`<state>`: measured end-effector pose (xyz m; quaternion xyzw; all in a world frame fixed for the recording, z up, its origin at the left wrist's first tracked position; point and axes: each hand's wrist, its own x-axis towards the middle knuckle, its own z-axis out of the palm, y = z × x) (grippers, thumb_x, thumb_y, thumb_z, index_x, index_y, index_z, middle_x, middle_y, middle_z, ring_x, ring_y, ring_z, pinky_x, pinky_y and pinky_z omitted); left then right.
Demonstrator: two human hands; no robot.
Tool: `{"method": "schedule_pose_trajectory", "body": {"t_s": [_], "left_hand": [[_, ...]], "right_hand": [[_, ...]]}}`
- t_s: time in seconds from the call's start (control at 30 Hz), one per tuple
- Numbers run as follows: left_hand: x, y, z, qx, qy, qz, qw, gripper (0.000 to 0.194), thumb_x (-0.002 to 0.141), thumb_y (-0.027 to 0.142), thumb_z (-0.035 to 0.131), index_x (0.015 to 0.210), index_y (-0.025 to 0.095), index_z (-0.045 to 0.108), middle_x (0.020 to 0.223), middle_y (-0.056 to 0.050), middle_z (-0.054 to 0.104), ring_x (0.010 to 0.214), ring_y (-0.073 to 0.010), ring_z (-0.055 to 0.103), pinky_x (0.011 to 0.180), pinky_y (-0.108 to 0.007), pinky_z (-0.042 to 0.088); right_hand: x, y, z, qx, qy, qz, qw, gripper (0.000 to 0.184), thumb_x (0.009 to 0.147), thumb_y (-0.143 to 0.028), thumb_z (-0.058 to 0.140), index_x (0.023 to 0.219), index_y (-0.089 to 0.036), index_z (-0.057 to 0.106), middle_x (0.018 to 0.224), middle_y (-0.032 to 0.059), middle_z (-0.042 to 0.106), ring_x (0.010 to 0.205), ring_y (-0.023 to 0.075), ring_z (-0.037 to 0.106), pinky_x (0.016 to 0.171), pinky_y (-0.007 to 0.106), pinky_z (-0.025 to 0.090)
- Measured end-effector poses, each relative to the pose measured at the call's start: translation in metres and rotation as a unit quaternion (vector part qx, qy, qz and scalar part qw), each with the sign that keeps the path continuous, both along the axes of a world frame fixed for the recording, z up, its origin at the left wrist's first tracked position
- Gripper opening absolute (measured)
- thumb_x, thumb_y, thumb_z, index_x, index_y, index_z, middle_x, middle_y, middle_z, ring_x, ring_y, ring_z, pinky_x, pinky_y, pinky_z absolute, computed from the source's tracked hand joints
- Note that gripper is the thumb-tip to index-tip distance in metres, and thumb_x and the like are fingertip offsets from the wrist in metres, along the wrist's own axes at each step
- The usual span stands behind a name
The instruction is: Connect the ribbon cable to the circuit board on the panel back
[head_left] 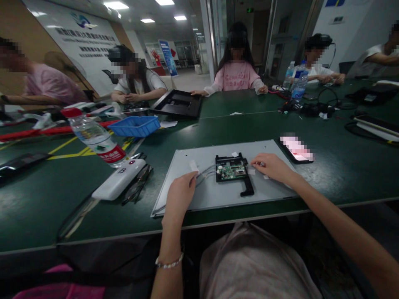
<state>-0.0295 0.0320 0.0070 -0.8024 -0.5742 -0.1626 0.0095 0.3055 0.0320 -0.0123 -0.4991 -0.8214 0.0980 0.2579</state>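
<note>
A flat grey metal panel [183,160] lies on the green table in front of me. On its middle sits a green circuit board [230,171] in a black plastic bracket [247,186]. Grey cables [206,171] run from the board's left side to my left hand [181,193], whose thumb and finger are pinched on them beside a white tape strip [193,165]. Just right of the bracket, my right hand [274,168] has its fingertips pressed together. Whatever small thing is between them is too small to name. Small white tape pieces [251,171] stick to the panel nearby.
To the right lies a lit phone [296,148]. At the left are a white power bank [120,179], glasses [137,185], a tilted water bottle [99,141] and a blue bin [135,126]. Across the table, a person in pink touches a black frame [179,104]; several others sit around.
</note>
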Motion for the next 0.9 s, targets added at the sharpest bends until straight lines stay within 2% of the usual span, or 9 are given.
{"method": "schedule_pose_trajectory", "body": {"t_s": [0.1, 0.2, 0.33, 0.4, 0.5, 0.63, 0.77, 0.9], "left_hand": [[0.002, -0.001, 0.002, 0.014, 0.032, 0.014, 0.999, 0.034, 0.091, 0.023, 0.039, 0.109, 0.022, 0.068, 0.099, -0.007, 0.073, 0.089, -0.0249, 0.068, 0.081, -0.035, 0.050], [0.005, -0.005, 0.005, 0.066, 0.049, 0.033, 0.996, 0.034, 0.092, 0.023, 0.038, 0.109, 0.022, 0.067, 0.094, -0.008, 0.073, 0.087, -0.0244, 0.067, 0.079, -0.035, 0.050], [0.011, -0.019, 0.011, 0.158, -0.003, 0.076, 0.985, 0.033, 0.093, 0.024, 0.038, 0.119, 0.017, 0.057, 0.099, -0.011, 0.071, 0.094, -0.0250, 0.065, 0.084, -0.036, 0.048], [0.016, -0.027, 0.013, 0.182, -0.018, 0.084, 0.980, 0.029, 0.094, 0.024, 0.038, 0.114, 0.015, 0.057, 0.099, -0.012, 0.071, 0.094, -0.0245, 0.065, 0.088, -0.037, 0.047], [0.025, -0.036, 0.011, 0.177, 0.011, 0.048, 0.983, 0.026, 0.094, 0.018, 0.036, 0.103, 0.016, 0.060, 0.098, -0.011, 0.071, 0.093, -0.0220, 0.066, 0.098, -0.039, 0.041], [0.036, -0.042, 0.000, 0.159, 0.046, 0.016, 0.986, 0.027, 0.092, 0.013, 0.036, 0.099, 0.017, 0.062, 0.101, -0.011, 0.071, 0.102, -0.0218, 0.065, 0.105, -0.040, 0.036], [0.040, -0.046, -0.009, 0.138, 0.041, 0.001, 0.990, 0.030, 0.091, 0.012, 0.035, 0.100, 0.018, 0.063, 0.101, -0.010, 0.072, 0.104, -0.0217, 0.065, 0.105, -0.042, 0.037], [0.040, -0.052, -0.013, 0.127, 0.030, -0.004, 0.992, 0.028, 0.092, 0.013, 0.036, 0.099, 0.019, 0.063, 0.103, -0.010, 0.071, 0.104, -0.0218, 0.065, 0.105, -0.043, 0.037]], "right_hand": [[0.000, -0.001, 0.001, -0.003, 0.000, -0.001, 1.000, 0.022, 0.088, -0.018, 0.050, 0.097, -0.021, 0.070, 0.096, 0.0074, 0.069, 0.087, 0.0211, 0.063, 0.079, 0.035, 0.047], [0.000, -0.001, 0.000, -0.003, -0.001, -0.005, 1.000, 0.022, 0.087, -0.018, 0.051, 0.097, -0.021, 0.070, 0.097, 0.0073, 0.070, 0.087, 0.0212, 0.063, 0.079, 0.035, 0.048], [0.001, -0.001, -0.002, -0.002, 0.004, -0.007, 1.000, 0.021, 0.087, -0.018, 0.052, 0.097, -0.021, 0.070, 0.097, 0.0073, 0.070, 0.088, 0.0216, 0.063, 0.079, 0.035, 0.048], [0.001, 0.000, -0.002, -0.001, 0.010, -0.011, 1.000, 0.021, 0.086, -0.018, 0.053, 0.097, -0.021, 0.070, 0.097, 0.0071, 0.070, 0.089, 0.0220, 0.063, 0.080, 0.035, 0.048], [-0.001, 0.000, 0.001, 0.004, 0.031, -0.017, 0.999, 0.020, 0.086, -0.019, 0.054, 0.098, -0.021, 0.070, 0.097, 0.0064, 0.070, 0.087, 0.0213, 0.063, 0.078, 0.034, 0.048], [-0.012, -0.005, 0.013, 0.023, 0.069, -0.006, 0.997, 0.020, 0.087, -0.019, 0.052, 0.096, -0.022, 0.070, 0.096, 0.0054, 0.070, 0.086, 0.0196, 0.063, 0.077, 0.033, 0.048], [-0.035, -0.018, 0.024, 0.026, 0.095, 0.017, 0.995, 0.020, 0.089, -0.020, 0.051, 0.096, -0.023, 0.069, 0.097, 0.0041, 0.070, 0.088, 0.0189, 0.063, 0.078, 0.032, 0.049], [-0.068, -0.032, 0.026, 0.027, 0.112, 0.061, 0.991, 0.023, 0.091, -0.019, 0.049, 0.104, -0.024, 0.067, 0.104, 0.0044, 0.068, 0.097, 0.0197, 0.063, 0.086, 0.034, 0.049]]}}
